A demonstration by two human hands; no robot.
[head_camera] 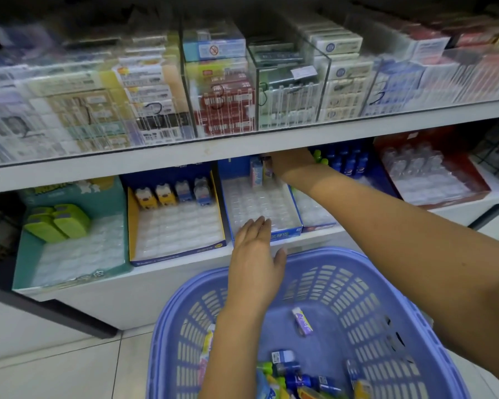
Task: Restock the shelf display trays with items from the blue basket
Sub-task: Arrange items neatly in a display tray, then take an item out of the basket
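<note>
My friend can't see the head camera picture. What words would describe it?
A right hand reaches small boxes at the back of a blue shelf tray, the open left hand near its front, above a blue basket.

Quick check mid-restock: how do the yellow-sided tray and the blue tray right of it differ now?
The yellow-sided tray holds four small bottles in its back row; the blue tray holds only a couple of boxes at its back. The right hand reaches into the blue tray and the left hand is at its front edge; neither touches the yellow-sided tray. Both have clear pocketed inserts, mostly unfilled.
</note>
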